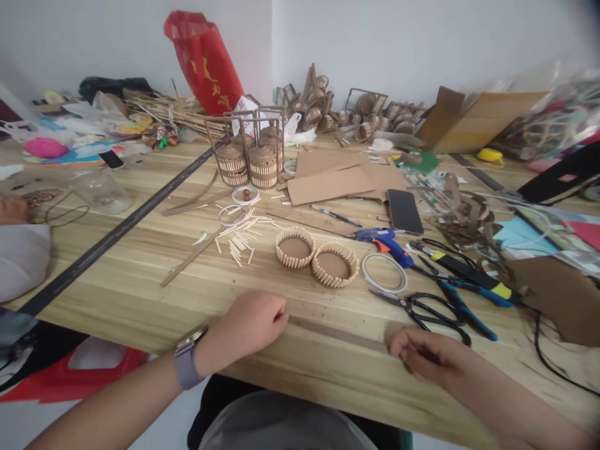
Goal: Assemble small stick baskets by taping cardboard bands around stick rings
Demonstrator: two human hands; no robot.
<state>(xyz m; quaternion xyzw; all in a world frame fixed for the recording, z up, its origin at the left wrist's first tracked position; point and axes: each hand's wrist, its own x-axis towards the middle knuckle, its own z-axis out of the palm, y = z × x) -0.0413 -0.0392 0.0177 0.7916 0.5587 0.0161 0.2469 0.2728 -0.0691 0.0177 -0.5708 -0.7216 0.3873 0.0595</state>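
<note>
A long, thin brown strip [337, 334] stretches low over the near part of the table between my two hands. My left hand [250, 322], with a watch on its wrist, is closed around the strip's left end. At the other end, my right hand [424, 353] pinches the strip between thumb and curled fingers. Just beyond it lie two round baskets, a left one [294, 247] and a right one [334, 265], with brown bases and walls of short wooden sticks. Black-handled scissors [422, 309] rest close to my right hand.
Loose short sticks [241, 240] lie left of the baskets. To the right are a white tape ring [385, 273], a blue glue gun [384, 240], pliers [469, 309] and a phone [404, 211]. Lidded baskets in frames [248, 162] stand behind. Another person's sleeve [23, 262] shows at left.
</note>
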